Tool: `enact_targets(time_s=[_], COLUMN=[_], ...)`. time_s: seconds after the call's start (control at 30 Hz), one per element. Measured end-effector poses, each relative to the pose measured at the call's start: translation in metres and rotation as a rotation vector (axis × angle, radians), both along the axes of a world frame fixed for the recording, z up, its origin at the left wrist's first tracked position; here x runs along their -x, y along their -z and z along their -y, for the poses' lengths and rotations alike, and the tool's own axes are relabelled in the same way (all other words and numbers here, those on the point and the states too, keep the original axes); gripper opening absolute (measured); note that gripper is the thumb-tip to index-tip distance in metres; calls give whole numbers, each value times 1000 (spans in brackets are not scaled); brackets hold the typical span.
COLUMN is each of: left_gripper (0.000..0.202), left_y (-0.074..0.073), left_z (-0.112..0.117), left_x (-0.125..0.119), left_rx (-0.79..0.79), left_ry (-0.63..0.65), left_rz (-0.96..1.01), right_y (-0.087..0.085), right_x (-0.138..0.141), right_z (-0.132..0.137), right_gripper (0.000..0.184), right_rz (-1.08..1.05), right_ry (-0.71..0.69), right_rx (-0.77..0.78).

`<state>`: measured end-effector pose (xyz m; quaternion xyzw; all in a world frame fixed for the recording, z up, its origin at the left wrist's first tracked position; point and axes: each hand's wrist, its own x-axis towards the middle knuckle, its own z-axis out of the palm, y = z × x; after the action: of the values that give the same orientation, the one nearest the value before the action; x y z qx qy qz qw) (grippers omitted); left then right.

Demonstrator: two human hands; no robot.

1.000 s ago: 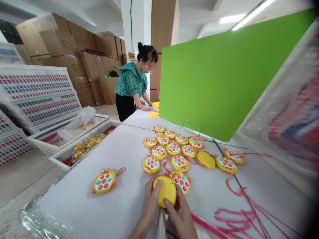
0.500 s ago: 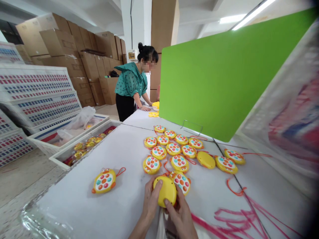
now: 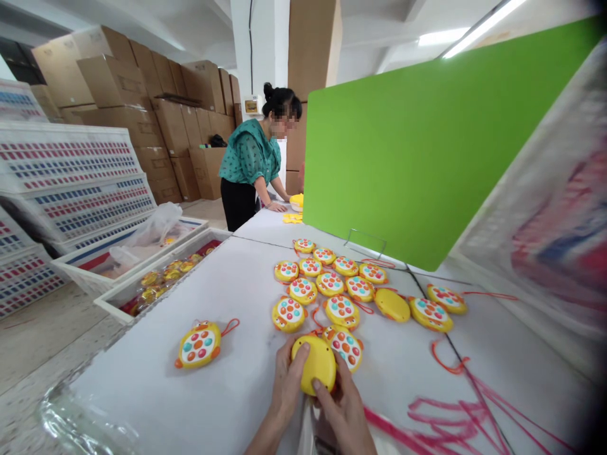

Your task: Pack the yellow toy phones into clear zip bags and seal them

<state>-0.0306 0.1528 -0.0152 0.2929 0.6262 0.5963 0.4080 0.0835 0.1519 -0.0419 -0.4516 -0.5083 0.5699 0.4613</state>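
Observation:
A round yellow duck-shaped toy [image 3: 317, 365] is held between both hands, its plain back turned up toward me. My left hand [image 3: 287, 378] grips its left side, thumb across the back. From the lower right, my right hand [image 3: 342, 399] closes on it, thumb pressed near the bottom edge. Just behind lies a like toy [image 3: 348, 349] with coloured buttons facing up. Several more button toys [image 3: 331, 283] form a cluster beyond, and one toy [image 3: 392, 304] among them lies back up. A single toy [image 3: 198, 344] with an orange cord loop sits apart on the left.
Red cord [image 3: 448, 360] and pink strands [image 3: 446, 420] lie on the table's right. A green board [image 3: 403, 145] stands behind the toys. Crates [image 3: 111, 302] with wrapped items line the left edge. At the far end, a co-worker in green [image 3: 251, 155] leans over the table.

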Motion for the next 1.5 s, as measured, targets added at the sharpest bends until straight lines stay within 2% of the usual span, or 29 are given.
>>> enact_targets(time_s=[0.27, 0.73, 0.97, 1.5], left_gripper=[40, 39, 41, 43], left_y=[-1, 1, -1, -2], left_z=[0, 0, 0, 1], left_x=[0, -1, 0, -1], left_rx=[17, -11, 36, 30], left_ry=[-33, -14, -27, -55], left_rz=[39, 16, 20, 63], right_y=[6, 10, 5, 0], right_x=[-1, -2, -2, -1], right_z=[0, -1, 0, 2], right_gripper=[72, 71, 72, 72], right_rz=[5, 26, 1, -6], right_ry=[-14, -2, 3, 20], right_rx=[-20, -52, -34, -41])
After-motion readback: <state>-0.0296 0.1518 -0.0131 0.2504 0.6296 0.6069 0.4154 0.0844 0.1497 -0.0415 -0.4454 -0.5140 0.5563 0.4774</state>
